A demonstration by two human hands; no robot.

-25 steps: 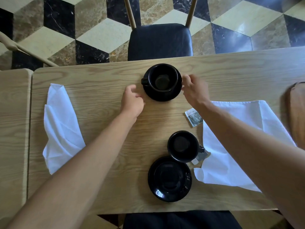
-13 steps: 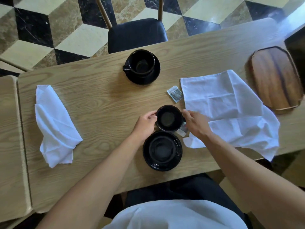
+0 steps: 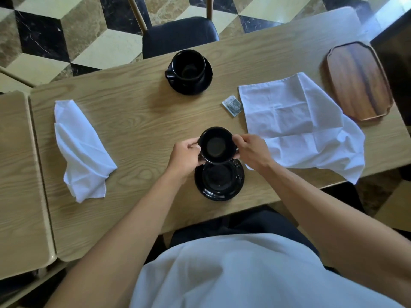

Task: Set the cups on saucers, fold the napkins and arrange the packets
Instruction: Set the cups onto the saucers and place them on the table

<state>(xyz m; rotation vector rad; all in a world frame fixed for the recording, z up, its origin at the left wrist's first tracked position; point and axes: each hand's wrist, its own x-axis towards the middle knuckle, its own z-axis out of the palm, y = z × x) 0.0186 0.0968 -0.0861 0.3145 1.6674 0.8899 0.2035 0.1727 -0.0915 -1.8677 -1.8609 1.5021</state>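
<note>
Cups come first: the near black cup (image 3: 216,145) is now raised between both hands, overlapping the far edge of its empty black saucer (image 3: 220,180), where half a second ago it stood on the table (image 3: 138,121) beyond that saucer. The left hand (image 3: 185,155) has its fingers curled against the cup's left side; the right hand (image 3: 250,152) pinches the right rim and covers the handle. The far cup (image 3: 189,66) sits on its own saucer (image 3: 201,84), as before. One packet (image 3: 232,106) lies just beside the spread napkin (image 3: 300,127); the second packet, seen earlier by the cup, is hidden by the right hand. A crumpled napkin (image 3: 81,150) lies at the left, a wooden tray (image 3: 358,80) at the right.
</note>
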